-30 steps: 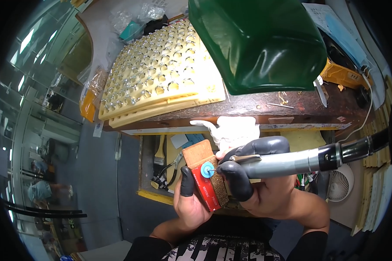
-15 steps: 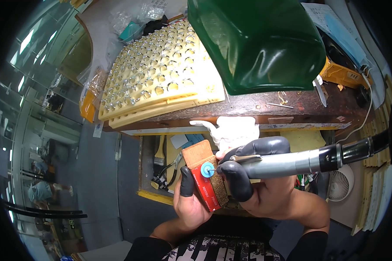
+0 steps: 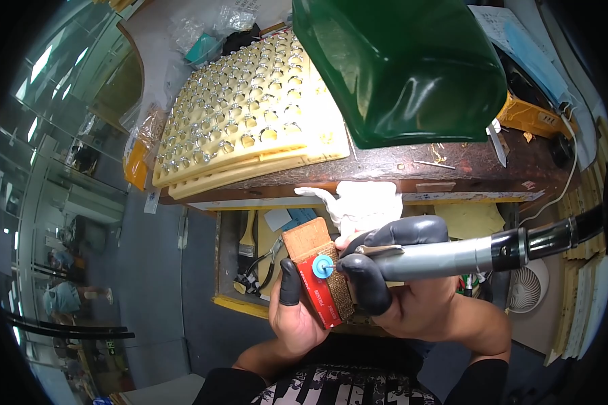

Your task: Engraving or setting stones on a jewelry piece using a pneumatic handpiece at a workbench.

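My left hand (image 3: 292, 322), its thumb in a black finger cover, is closed round a flat block (image 3: 323, 304). That block has a red printed face, a brown rough side and a plain tan part at its far end. In my right hand (image 3: 412, 300), with black covers on thumb and finger, is a grey rotary handpiece (image 3: 446, 258), gripped like a pen. A small metal strip, kind unclear, lies between the covered fingers and the handpiece. At the handpiece's tip a round light-blue wheel (image 3: 322, 266) sits over the block's red face, seemingly against it.
Beyond my hands a white cloth (image 3: 368, 206) hangs at the bench edge. Cream trays (image 3: 277, 155) hold many rings at the back left. A green lamp shade (image 3: 398, 81) overhangs the bench. Below, an open drawer (image 3: 240, 305) contains a brush (image 3: 248, 236) and pliers (image 3: 271, 260).
The handpiece and my right hand have shifted very slightly toward me, the blue wheel with them. My left hand and the block look unmoved.
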### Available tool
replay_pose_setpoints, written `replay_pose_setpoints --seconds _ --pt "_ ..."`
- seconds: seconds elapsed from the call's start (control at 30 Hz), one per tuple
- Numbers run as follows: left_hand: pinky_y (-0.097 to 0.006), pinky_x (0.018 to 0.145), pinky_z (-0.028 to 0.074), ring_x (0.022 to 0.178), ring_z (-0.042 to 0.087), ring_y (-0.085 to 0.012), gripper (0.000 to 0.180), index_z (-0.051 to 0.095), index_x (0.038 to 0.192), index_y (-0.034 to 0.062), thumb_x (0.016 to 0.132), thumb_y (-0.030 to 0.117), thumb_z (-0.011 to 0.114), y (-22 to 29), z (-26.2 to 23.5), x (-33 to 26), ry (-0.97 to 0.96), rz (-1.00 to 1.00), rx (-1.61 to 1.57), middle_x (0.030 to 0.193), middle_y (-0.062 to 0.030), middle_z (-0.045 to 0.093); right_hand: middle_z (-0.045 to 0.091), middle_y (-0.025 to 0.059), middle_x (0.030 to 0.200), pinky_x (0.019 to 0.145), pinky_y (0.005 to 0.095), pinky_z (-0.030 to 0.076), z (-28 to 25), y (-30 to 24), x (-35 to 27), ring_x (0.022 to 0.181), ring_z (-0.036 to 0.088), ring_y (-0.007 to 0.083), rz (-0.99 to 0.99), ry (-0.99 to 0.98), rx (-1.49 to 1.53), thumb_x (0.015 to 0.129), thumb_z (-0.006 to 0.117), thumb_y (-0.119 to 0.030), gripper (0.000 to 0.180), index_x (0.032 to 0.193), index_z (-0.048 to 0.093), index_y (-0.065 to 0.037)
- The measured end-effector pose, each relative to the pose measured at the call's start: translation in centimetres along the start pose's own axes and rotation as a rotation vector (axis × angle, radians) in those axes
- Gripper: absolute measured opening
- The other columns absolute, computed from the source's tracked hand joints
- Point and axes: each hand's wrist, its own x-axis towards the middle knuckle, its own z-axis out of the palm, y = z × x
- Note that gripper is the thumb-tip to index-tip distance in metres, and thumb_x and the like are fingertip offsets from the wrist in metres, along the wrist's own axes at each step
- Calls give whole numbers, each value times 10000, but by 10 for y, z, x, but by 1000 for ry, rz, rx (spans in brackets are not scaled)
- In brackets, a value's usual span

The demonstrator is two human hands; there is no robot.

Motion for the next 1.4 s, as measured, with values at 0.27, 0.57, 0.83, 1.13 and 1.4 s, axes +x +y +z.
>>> replay_pose_setpoints --seconds 0.27,0.57,0.83,1.13,1.4 --pt "-424 1055 458 1217 579 -300 579 404 1416 -79 1089 387 302 1 1 -1 56 -10 78 1334 -235 554 712 119 865 757 360 582 -7 -3 -2 833 720 255 13 -73 -207 882 659 -33 56 905 702 -6" --pt "-395 1002 484 1123 620 -277 587 420 1404 -75 1088 404 296 3 8 0 123 -28 58 1276 -222 589 690 93 802 751 356 584 5 1 -1 799 711 239 48 37 22 925 621 -64 130 815 663 -9" --pt "-380 954 499 1053 638 -268 592 437 1383 -73 1090 417 280 4 11 1 99 -27 138 1170 -217 626 669 71 763 784 360 588 1 0 -2 776 704 227 -1 -7 -83 954 582 -58 117 877 634 12" --pt "-380 948 500 1048 640 -269 594 430 1388 -72 1091 419 275 4 9 1 80 -33 124 1169 -217 628 658 69 747 816 367 587 4 2 -4 759 694 206 12 8 -29 965 564 -49 134 870 622 26" --pt "-397 980 494 1075 637 -281 609 415 1402 -74 1087 429 282 4 10 1 83 -37 160 1238 -237 603 675 98 790 759 355 597 2 -1 -6 761 699 186 20 4 18 967 572 -52 107 937 607 45"
